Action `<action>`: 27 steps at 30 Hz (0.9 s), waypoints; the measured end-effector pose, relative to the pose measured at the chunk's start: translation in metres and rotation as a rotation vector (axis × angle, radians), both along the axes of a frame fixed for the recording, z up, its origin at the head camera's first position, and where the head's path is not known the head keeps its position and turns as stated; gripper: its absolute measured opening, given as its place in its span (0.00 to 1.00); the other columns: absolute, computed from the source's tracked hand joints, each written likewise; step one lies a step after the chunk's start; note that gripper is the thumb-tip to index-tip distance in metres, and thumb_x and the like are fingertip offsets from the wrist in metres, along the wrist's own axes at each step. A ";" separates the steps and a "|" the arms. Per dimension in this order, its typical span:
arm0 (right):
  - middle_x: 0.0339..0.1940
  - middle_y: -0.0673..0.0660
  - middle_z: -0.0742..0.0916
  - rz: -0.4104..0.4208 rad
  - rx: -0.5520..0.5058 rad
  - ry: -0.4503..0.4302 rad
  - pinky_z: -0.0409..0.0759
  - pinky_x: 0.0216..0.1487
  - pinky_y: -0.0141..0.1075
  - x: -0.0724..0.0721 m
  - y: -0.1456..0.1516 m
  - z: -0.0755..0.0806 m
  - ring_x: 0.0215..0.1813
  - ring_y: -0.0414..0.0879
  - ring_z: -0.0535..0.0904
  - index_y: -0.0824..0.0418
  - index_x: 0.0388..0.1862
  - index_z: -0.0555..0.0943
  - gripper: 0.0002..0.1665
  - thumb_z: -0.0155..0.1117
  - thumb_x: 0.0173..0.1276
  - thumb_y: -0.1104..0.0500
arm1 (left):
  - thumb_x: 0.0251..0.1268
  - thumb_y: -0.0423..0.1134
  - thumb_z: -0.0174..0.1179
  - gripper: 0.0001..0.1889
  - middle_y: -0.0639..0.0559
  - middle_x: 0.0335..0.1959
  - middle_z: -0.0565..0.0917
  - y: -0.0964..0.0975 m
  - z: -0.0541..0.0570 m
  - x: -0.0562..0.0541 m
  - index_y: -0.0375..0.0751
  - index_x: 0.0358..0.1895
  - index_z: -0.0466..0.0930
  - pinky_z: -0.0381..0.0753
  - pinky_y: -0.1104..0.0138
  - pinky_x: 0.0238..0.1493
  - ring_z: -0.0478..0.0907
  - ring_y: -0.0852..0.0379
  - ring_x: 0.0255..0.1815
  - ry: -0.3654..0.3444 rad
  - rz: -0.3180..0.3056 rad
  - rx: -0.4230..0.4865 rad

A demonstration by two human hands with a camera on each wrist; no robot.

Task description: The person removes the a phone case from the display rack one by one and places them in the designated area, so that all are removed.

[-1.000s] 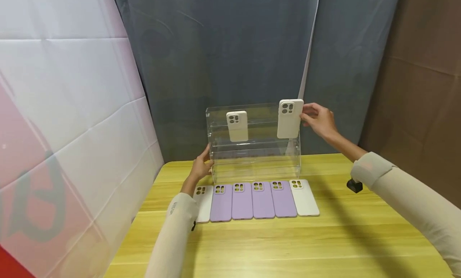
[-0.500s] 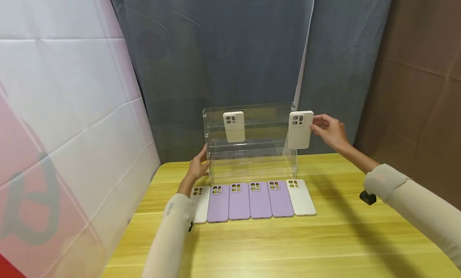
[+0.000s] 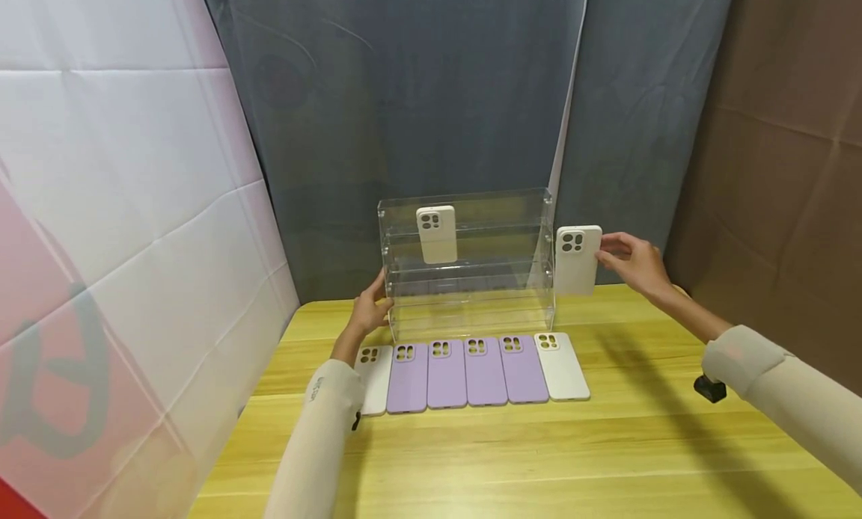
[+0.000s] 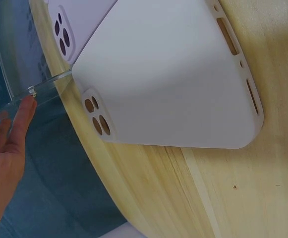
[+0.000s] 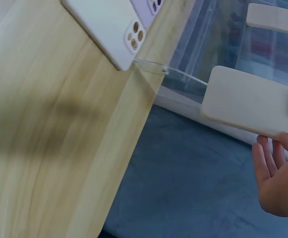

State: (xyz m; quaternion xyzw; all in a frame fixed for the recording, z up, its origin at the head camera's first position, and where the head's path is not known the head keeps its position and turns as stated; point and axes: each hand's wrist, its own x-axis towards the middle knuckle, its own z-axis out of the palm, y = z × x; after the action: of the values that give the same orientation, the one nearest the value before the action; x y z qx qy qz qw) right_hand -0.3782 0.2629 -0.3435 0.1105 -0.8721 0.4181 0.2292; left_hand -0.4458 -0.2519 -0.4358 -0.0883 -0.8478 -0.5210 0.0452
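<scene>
Upright at the right of centre in the head view, a cream phone case (image 3: 577, 259) is held in the air by the person's right hand (image 3: 633, 261), its fingers (image 3: 609, 240) pinching the case's right edge, camera cut-outs at the top. The case hangs just beside the right wall of a clear acrylic display stand (image 3: 468, 265), above the yellow wooden surface (image 3: 512, 452). In the right wrist view the same case (image 5: 255, 101) lies across the upper right of the frame, gripped at its far end by the hand (image 5: 280, 181). At the stand's lower left corner the left hand (image 3: 372, 309) rests against the acrylic with fingers straight and relaxed; the left wrist view shows those fingers (image 4: 22, 119) touching the clear edge. A second cream case (image 3: 436, 234) stands on the stand's top tier, left of middle. Along the stand's front, six cases lie flat in a row: a white one (image 3: 373, 377) at the left end, four lilac cases (image 3: 465, 372) side by side, and another white one (image 3: 561, 365) at the right end. A small black object (image 3: 710, 389) sits on the surface at the right, near the right sleeve.
</scene>
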 end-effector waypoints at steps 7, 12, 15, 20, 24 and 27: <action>0.56 0.72 0.87 -0.013 0.057 -0.063 0.81 0.39 0.13 0.007 0.013 -0.017 0.46 0.39 0.89 0.71 0.62 0.80 0.23 0.68 0.75 0.58 | 0.77 0.26 0.52 0.41 0.28 0.74 0.69 0.000 0.000 0.002 0.56 0.86 0.47 0.93 0.53 0.42 0.76 0.30 0.66 -0.001 -0.001 -0.011; 0.55 0.74 0.87 0.001 0.056 -0.089 0.85 0.39 0.18 0.012 0.020 -0.033 0.47 0.50 0.90 0.73 0.63 0.79 0.24 0.67 0.75 0.59 | 0.77 0.26 0.53 0.41 0.29 0.73 0.71 0.001 -0.001 0.004 0.57 0.85 0.48 0.93 0.52 0.41 0.76 0.30 0.65 0.003 0.002 -0.010; 0.53 0.75 0.87 0.012 0.058 -0.085 0.88 0.39 0.23 0.015 0.025 -0.043 0.44 0.48 0.91 0.74 0.65 0.78 0.25 0.67 0.75 0.62 | 0.76 0.25 0.52 0.41 0.29 0.72 0.72 0.002 -0.001 0.004 0.57 0.85 0.48 0.93 0.52 0.42 0.76 0.30 0.65 0.008 0.001 -0.010; 0.53 0.78 0.86 0.038 0.036 -0.115 0.91 0.39 0.29 0.020 0.032 -0.057 0.41 0.46 0.91 0.75 0.67 0.75 0.27 0.68 0.74 0.65 | 0.76 0.25 0.53 0.41 0.29 0.72 0.72 0.002 0.000 0.005 0.57 0.85 0.48 0.93 0.51 0.42 0.76 0.30 0.66 0.008 0.002 -0.015; 0.53 0.78 0.86 0.046 0.028 -0.152 0.90 0.38 0.28 0.023 0.038 -0.066 0.38 0.37 0.89 0.75 0.66 0.76 0.26 0.68 0.74 0.65 | 0.76 0.25 0.53 0.42 0.29 0.72 0.72 0.002 0.001 0.004 0.56 0.85 0.48 0.93 0.50 0.42 0.76 0.31 0.66 0.009 0.000 -0.014; 0.52 0.78 0.86 0.049 0.026 -0.171 0.91 0.37 0.30 0.024 0.041 -0.071 0.38 0.41 0.90 0.76 0.65 0.77 0.25 0.69 0.73 0.64 | 0.76 0.26 0.52 0.41 0.28 0.71 0.73 0.001 0.002 0.002 0.55 0.85 0.48 0.93 0.51 0.41 0.77 0.32 0.64 0.016 0.001 -0.020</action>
State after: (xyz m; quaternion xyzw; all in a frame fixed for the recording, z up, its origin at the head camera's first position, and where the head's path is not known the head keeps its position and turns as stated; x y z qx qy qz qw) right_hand -0.3537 0.3039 -0.4149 0.0985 -0.8908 0.4203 0.1421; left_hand -0.4434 -0.2512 -0.4340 -0.0924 -0.8527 -0.5116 0.0513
